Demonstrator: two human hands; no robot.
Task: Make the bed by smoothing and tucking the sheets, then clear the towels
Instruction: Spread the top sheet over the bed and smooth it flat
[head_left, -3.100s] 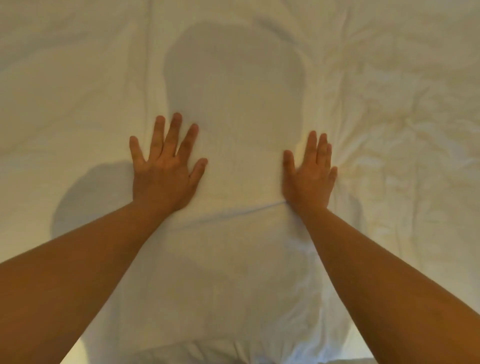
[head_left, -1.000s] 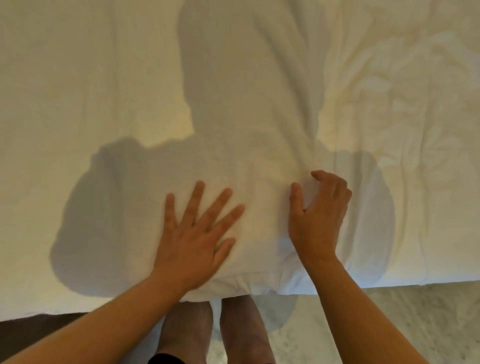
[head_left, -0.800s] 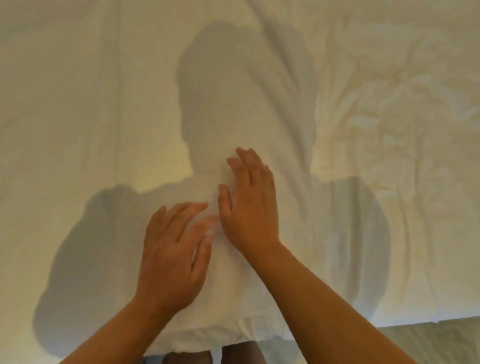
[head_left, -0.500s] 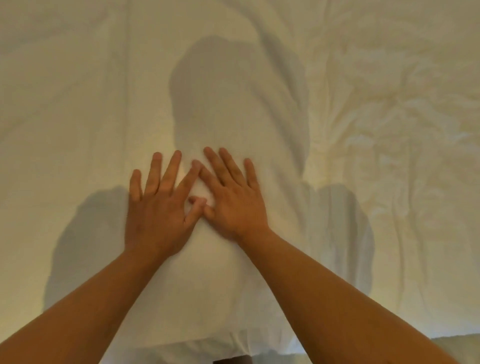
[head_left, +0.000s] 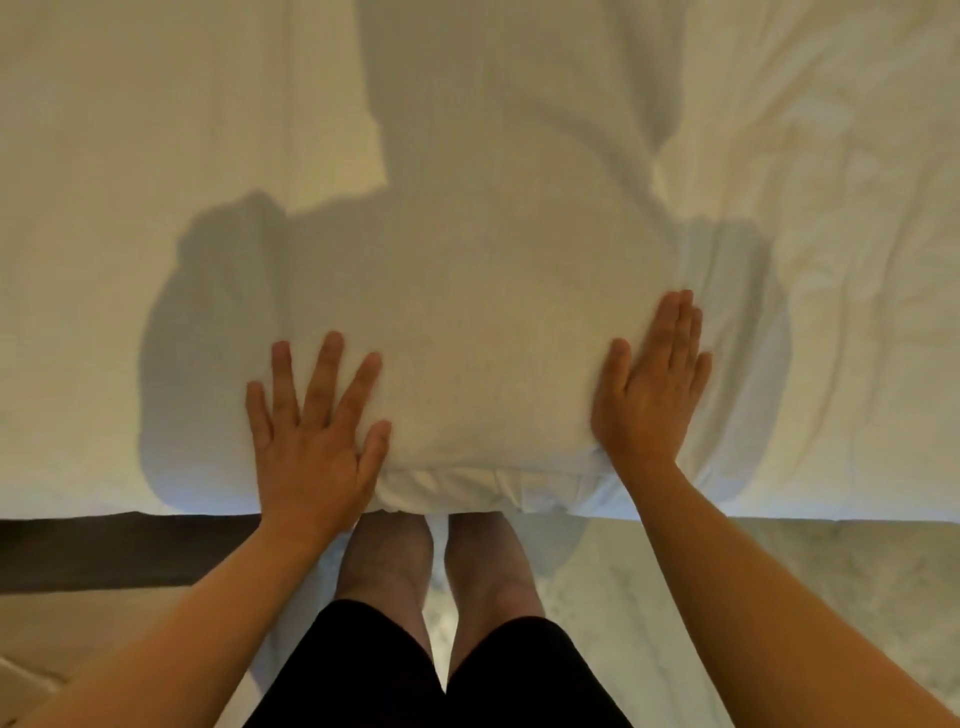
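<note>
White sheet (head_left: 493, 322) covers the bed, its near edge bunched above pale floor (head_left: 779, 582).
Left hand (head_left: 317, 447) presses flat with fingers spread, right hand (head_left: 652, 395) flat with fingers together, either side of a raised fold at the near edge.

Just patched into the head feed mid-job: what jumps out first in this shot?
Two bare hands pressed flat on the white sheet at the bed's near edge: the left hand with fingers spread, the right hand with fingers together. Between them sits a puffy white bulge with a bunched hem at the edge. The person's shadow falls over the middle, and the sheet's right side is heavily wrinkled.
</note>
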